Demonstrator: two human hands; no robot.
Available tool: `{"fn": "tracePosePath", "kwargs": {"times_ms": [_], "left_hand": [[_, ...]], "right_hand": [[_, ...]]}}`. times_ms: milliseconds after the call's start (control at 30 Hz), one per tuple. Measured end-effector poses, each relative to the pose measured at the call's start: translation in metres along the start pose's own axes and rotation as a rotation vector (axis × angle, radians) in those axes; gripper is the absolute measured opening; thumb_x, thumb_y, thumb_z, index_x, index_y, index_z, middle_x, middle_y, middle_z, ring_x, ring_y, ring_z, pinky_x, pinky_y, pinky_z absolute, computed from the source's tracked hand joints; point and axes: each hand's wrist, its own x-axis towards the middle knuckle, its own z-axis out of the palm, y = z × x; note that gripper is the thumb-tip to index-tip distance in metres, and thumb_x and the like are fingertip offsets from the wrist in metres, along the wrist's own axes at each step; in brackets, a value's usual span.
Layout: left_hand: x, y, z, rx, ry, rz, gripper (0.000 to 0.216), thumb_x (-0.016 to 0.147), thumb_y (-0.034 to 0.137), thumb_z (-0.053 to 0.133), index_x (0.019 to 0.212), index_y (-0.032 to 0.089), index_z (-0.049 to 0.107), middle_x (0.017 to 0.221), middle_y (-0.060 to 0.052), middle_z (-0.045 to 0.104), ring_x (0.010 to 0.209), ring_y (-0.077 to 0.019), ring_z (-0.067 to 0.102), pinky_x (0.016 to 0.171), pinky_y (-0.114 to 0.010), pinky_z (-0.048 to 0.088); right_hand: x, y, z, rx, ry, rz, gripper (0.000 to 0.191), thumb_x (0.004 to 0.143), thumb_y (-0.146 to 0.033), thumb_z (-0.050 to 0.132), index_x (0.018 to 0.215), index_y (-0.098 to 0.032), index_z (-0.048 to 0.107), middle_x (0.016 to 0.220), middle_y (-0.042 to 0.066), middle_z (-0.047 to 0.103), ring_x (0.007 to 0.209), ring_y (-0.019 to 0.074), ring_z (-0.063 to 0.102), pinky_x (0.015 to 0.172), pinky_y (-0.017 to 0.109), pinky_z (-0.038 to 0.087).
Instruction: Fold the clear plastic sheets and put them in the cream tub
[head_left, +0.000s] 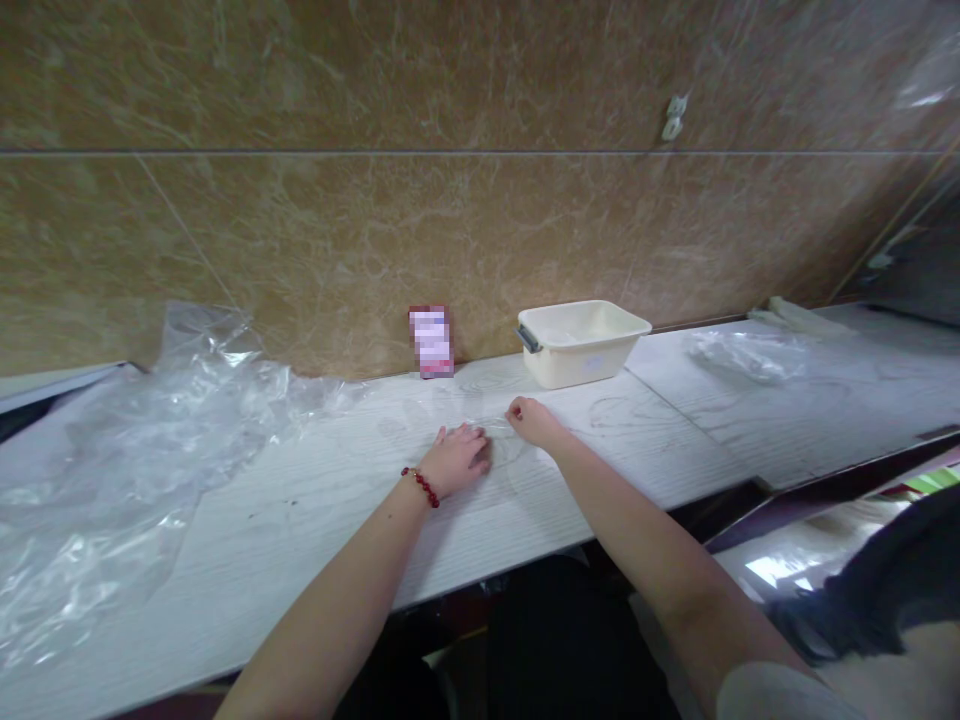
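My left hand (pixel 457 460), with a red bead bracelet (pixel 421 486) at the wrist, rests palm down on the pale wood-grain table (pixel 315 540). Its fingers are apart and slightly bent. Just to the right, my right hand (pixel 534 422) is closed in a pinch. A thin piece of clear plastic film (pixel 491 424) shows faintly between the two hands, and its edge runs to the right fingertips. The film's full outline is hard to make out against the table. Behind my right hand stands a cream plastic bin (pixel 581 365) with a grey handle.
Crumpled clear plastic bags (pixel 172 440) cover the left of the table. A small card or box (pixel 432 342), blurred out, leans against the brown marbled wall (pixel 337 250). Another clear plastic bundle (pixel 750 357) lies at the right. A person's dark sleeve (pixel 885 580) shows at lower right.
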Motion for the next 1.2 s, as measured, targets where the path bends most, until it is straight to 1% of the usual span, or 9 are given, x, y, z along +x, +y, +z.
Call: {"fn": "tracePosePath", "kwargs": {"times_ms": [167, 267, 367, 533, 633, 800, 900, 1033, 1200], "left_hand": [[0.001, 0.001, -0.001, -0.035, 0.036, 0.022, 0.037, 0.078, 0.035, 0.038, 0.112, 0.021, 0.045, 0.122, -0.008, 0.042, 0.118, -0.0265, 0.028, 0.093, -0.054, 0.020], [0.002, -0.001, -0.001, -0.065, 0.074, 0.002, 0.036, 0.076, 0.032, 0.042, 0.109, 0.020, 0.048, 0.119, -0.009, 0.045, 0.116, -0.0249, 0.031, 0.095, -0.049, 0.021], [0.004, -0.004, -0.002, -0.132, 0.188, -0.058, 0.035, 0.074, 0.030, 0.045, 0.106, 0.017, 0.051, 0.117, -0.009, 0.047, 0.111, -0.0220, 0.039, 0.095, -0.039, 0.027], [0.009, -0.005, -0.004, -0.443, 0.366, -0.282, 0.036, 0.077, 0.031, 0.041, 0.108, 0.013, 0.048, 0.085, -0.007, 0.060, 0.077, -0.0152, 0.056, 0.073, -0.027, 0.043], [0.012, -0.006, -0.002, -0.683, 0.357, -0.360, 0.039, 0.080, 0.036, 0.036, 0.114, 0.018, 0.043, 0.074, -0.003, 0.061, 0.062, -0.0118, 0.056, 0.059, -0.023, 0.045], [0.017, -0.010, 0.005, -0.915, 0.313, -0.391, 0.043, 0.079, 0.043, 0.037, 0.114, 0.020, 0.044, 0.073, -0.002, 0.060, 0.059, -0.0104, 0.056, 0.051, -0.020, 0.043], [0.020, -0.011, 0.007, -0.877, 0.311, -0.368, 0.039, 0.077, 0.042, 0.039, 0.106, 0.019, 0.052, 0.068, -0.002, 0.061, 0.057, -0.0108, 0.055, 0.051, -0.021, 0.043], [0.021, -0.012, 0.006, -0.672, 0.321, -0.399, 0.024, 0.074, 0.027, 0.044, 0.082, 0.015, 0.063, 0.069, -0.003, 0.063, 0.061, -0.0124, 0.056, 0.058, -0.023, 0.043], [0.018, -0.014, 0.004, -0.601, 0.297, -0.478, 0.026, 0.069, 0.018, 0.048, 0.091, 0.014, 0.061, 0.072, -0.004, 0.065, 0.063, -0.0133, 0.058, 0.062, -0.024, 0.044]], "right_hand": [[-0.005, -0.008, 0.000, 0.269, 0.024, 0.034, 0.012, 0.079, -0.028, 0.042, 0.085, -0.019, 0.046, 0.075, 0.002, 0.060, 0.064, 0.0102, 0.055, 0.058, 0.021, 0.039], [-0.010, -0.008, -0.001, 0.388, -0.040, 0.064, 0.031, 0.071, -0.035, 0.052, 0.096, -0.021, 0.040, 0.068, -0.002, 0.059, 0.058, 0.0096, 0.054, 0.055, 0.020, 0.039], [-0.015, -0.007, -0.004, 0.411, -0.089, 0.029, 0.050, 0.061, -0.025, 0.062, 0.104, -0.020, 0.036, 0.068, -0.003, 0.059, 0.058, 0.0093, 0.054, 0.054, 0.019, 0.039], [-0.020, -0.015, -0.006, 0.450, -0.161, -0.051, 0.050, 0.061, -0.011, 0.056, 0.106, -0.017, 0.035, 0.070, -0.002, 0.060, 0.059, 0.0080, 0.055, 0.056, 0.019, 0.041], [-0.023, -0.022, -0.006, 0.439, -0.159, -0.103, 0.046, 0.062, -0.010, 0.054, 0.104, -0.018, 0.038, 0.070, -0.002, 0.060, 0.060, 0.0078, 0.055, 0.058, 0.019, 0.042], [-0.027, -0.028, -0.001, 0.408, -0.123, -0.203, 0.038, 0.064, -0.008, 0.051, 0.099, -0.018, 0.041, 0.065, -0.004, 0.058, 0.058, 0.0071, 0.054, 0.058, 0.018, 0.042], [-0.027, -0.029, 0.003, 0.418, -0.131, -0.239, 0.040, 0.063, -0.008, 0.051, 0.101, -0.018, 0.041, 0.067, -0.003, 0.059, 0.058, 0.0069, 0.053, 0.058, 0.019, 0.042], [-0.025, -0.026, 0.001, 0.442, -0.151, -0.256, 0.035, 0.065, -0.015, 0.053, 0.099, -0.018, 0.045, 0.074, -0.001, 0.060, 0.062, 0.0072, 0.054, 0.060, 0.019, 0.042], [-0.021, -0.018, -0.012, 0.253, -0.089, -0.198, 0.022, 0.069, -0.017, 0.050, 0.090, -0.018, 0.055, 0.072, -0.001, 0.060, 0.063, 0.0083, 0.052, 0.060, 0.019, 0.040]]}}
